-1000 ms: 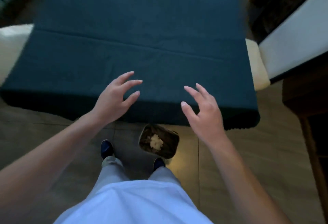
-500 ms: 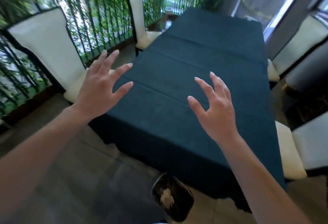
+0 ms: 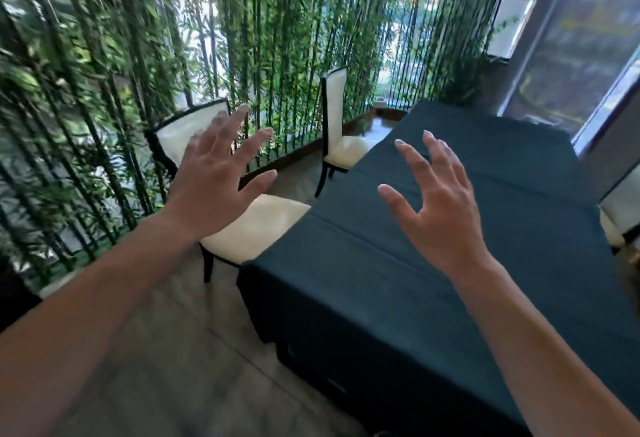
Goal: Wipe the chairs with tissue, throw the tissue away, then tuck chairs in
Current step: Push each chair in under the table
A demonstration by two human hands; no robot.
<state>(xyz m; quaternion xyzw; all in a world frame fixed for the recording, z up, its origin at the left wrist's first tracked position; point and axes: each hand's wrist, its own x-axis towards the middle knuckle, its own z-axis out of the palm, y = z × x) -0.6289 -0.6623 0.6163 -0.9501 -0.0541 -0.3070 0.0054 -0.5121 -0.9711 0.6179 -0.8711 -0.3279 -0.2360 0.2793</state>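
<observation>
head view shows the near chair (image 3: 256, 225) at the left side of the table (image 3: 450, 263), its cream seat pulled out so that only the front edge sits under the overhang of the dark teal cloth. a second chair (image 3: 337, 125) stands farther along the same side, also out from the table. no tissue shows in either hand or anywhere in view, so the step in hand looks like tucking the chairs in.

left hand (image 3: 214, 173) is raised in front of the near chair's back, fingers spread wide and straight, holding nothing and touching nothing. right hand (image 3: 440, 215) hangs above the tablecloth, fingers apart and slightly bent, also empty.

to do it well, i would take the top rail of the tall backrest with both hands and push straight toward the table, keeping the legs level so they slide on the floor rather than tip, and stopping before the seat drags the cloth.

the seat and back look padded and smooth, framed in thin black wood; the cloth is matte with soft fold creases. bamboo stems (image 3: 104, 90) screen the wall behind.
</observation>
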